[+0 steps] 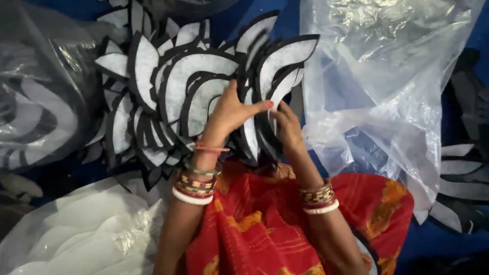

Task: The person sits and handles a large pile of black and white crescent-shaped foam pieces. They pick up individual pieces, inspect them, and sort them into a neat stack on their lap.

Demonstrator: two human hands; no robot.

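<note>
Left hand (232,113) spread flat on stack of curved black-edged white cutouts (196,84); right hand (288,127) pinching stack edge. Prob. light, thin, bendy; grip by edges.

Under your left hand (232,114) and right hand (286,127) lies a heap of curved cut pieces (175,86), which look like thin foam or felt sheet: matt, pale grey faces with a faint fibrous mottling, edged in dull black. At the upper right you have a clear plastic bag (387,76), thin, crinkled and glossy, catching white highlights. A second bag (41,102) at the left edge is the same shiny film, greyer. The white sheets (76,229) at lower left look soft and matt beneath wrinkled film. Your lap is covered in red cloth (270,224), woven, matt, with orange print. Your bangles (196,186) shine, smooth and hard.
</note>
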